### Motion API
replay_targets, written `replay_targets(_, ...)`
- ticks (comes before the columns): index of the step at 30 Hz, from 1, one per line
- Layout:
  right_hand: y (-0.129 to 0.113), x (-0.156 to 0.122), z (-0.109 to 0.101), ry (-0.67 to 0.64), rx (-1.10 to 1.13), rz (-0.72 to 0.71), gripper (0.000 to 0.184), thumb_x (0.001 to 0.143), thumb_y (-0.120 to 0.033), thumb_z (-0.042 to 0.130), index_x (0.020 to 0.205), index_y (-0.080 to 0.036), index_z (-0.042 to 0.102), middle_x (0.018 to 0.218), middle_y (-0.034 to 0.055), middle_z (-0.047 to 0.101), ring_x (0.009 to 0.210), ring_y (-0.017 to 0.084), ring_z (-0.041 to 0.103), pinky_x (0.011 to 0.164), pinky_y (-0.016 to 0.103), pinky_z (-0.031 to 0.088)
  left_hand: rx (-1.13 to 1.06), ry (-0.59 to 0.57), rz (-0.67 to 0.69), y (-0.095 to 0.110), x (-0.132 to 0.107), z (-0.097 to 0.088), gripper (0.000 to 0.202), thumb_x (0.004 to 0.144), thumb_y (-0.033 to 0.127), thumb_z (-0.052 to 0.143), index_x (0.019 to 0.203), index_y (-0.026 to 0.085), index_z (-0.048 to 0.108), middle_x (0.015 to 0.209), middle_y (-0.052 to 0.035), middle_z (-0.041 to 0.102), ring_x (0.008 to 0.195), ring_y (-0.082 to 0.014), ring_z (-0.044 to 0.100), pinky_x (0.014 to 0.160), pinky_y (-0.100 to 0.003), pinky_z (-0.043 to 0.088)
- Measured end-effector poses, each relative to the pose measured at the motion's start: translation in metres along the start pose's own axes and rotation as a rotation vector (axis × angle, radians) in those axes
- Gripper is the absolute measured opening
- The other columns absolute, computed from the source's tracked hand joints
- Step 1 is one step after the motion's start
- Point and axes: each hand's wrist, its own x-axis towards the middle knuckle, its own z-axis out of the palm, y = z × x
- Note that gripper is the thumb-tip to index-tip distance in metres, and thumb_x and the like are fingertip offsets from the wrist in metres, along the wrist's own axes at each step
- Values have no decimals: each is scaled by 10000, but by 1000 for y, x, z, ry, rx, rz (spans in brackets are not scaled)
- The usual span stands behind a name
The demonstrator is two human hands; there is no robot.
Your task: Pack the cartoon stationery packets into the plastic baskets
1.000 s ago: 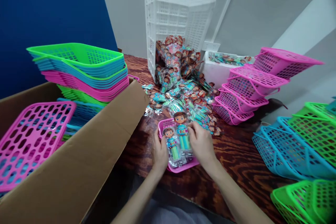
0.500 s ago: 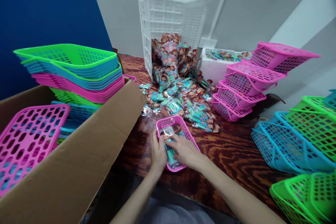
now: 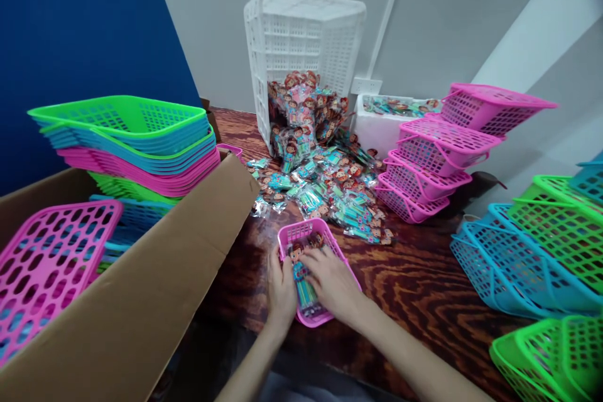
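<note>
The right hand [image 3: 332, 282] lies flat, grip open, fingers spread over the toy packets [image 3: 300, 267] inside a small pink basket [image 3: 326, 232]. The left hand [image 3: 281, 289] curls against the basket's left wall with its thumb on the packets; whether its grip is clamped on the rim cannot be told. The basket sits on the wooden tabletop [image 3: 424, 289], its near end close to the front edge.

Just to the left, a cardboard box flap [image 3: 155, 276] slants up close to the left hand, leaving a narrow gap. To the right, bare wood lies open as far as the blue baskets [image 3: 509, 264] and the green baskets [image 3: 556, 232].

Just beyond the basket's far rim, a heap of packets [image 3: 330, 188] spills from a white crate [image 3: 301, 31] tipped on its side. A leaning stack of pink baskets [image 3: 438, 163] stands at the heap's right edge.
</note>
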Motion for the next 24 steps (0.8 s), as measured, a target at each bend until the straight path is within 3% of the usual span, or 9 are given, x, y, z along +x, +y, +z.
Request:
replay_targets(2, 0, 3, 1, 0, -133, 114, 544, 895, -75, 448, 1436, -113, 479, 1509, 152, 447, 1371, 267, 413, 1142, 408, 349, 5, -16, -3, 1, 0, -1, 353, 950, 341, 431, 1259, 201, 528, 1265, -124, 595, 1192, -260, 556, 1036, -421, 418)
replay_targets(4, -6, 10, 6, -125, -269, 174, 584, 850, -40, 483, 1433, -12, 456, 1517, 236, 404, 1408, 310, 375, 1156, 443, 321, 32, -23, 3, 2, 0, -2, 356, 956, 333, 418, 1268, 200, 527, 1257, -123, 598, 1192, -256, 556, 1040, -420, 423)
replay_targets(6, -14, 17, 10, -256, -342, 164, 596, 794, -33, 557, 1384, 33, 500, 1467, 287, 443, 1395, 352, 393, 1168, 472, 285, 99, -18, 45, 1, 1, -4, 385, 960, 325, 407, 1307, 196, 512, 1303, -133, 574, 1246, -263, 522, 1080, -440, 393)
replay_targets(9, -22, 21, 10, -310, -340, 130, 579, 729, -64, 645, 1292, 55, 584, 1359, 321, 538, 1322, 390, 469, 1157, 476, 292, 259, -20, 162, 1, 2, -9, 469, 958, 304, 400, 1411, 195, 452, 1469, -146, 456, 1386, -286, 391, 1157, -489, 291)
replay_targets(13, -18, 14, -3, -286, -302, 101, 453, 785, -76, 587, 1220, 40, 631, 1264, 303, 601, 1201, 356, 543, 1072, 432, 393, 419, -99, 286, 8, 5, -15, 529, 930, 206, 384, 1457, 215, 432, 1558, -123, 364, 1436, -297, 326, 1170, -531, 253)
replay_targets(17, -6, 5, -22, -203, -267, 104, 352, 826, -24, 489, 1119, -63, 680, 1247, 223, 607, 1165, 306, 527, 971, 366, 455, 565, -141, 406, 27, 7, -16, 517, 874, 114, 410, 1369, 185, 538, 1571, -146, 342, 1484, -339, 219, 1183, -612, 130)
replay_targets(19, 2, -1, -28, -51, -231, 122, 328, 874, -35, 430, 1073, -112, 678, 1197, 179, 620, 1129, 288, 521, 951, 360, 453, 626, -241, 497, 36, 8, -14, 525, 841, 73, 427, 1331, 192, 574, 1559, -142, 365, 1481, -341, 230, 1186, -599, 141)
replay_targets(21, 13, -7, -28, 122, -179, 191, 338, 925, -86, 408, 1177, -127, 629, 1217, 155, 613, 1137, 282, 507, 984, 373, 424, 708, -476, 566, 43, 8, -9, 534, 829, 69, 449, 1325, 215, 583, 1520, -144, 423, 1434, -345, 333, 1157, -556, 263)
replay_targets(24, 31, -17, -15, 158, -12, 361, 487, 938, -192, 494, 1418, -129, 442, 1310, 148, 589, 1170, 276, 526, 981, 357, 421, 841, -812, 591, 46, 6, -1, 550, 799, 89, 526, 1330, 217, 585, 1413, -190, 527, 1281, -388, 509, 1015, -524, 441)
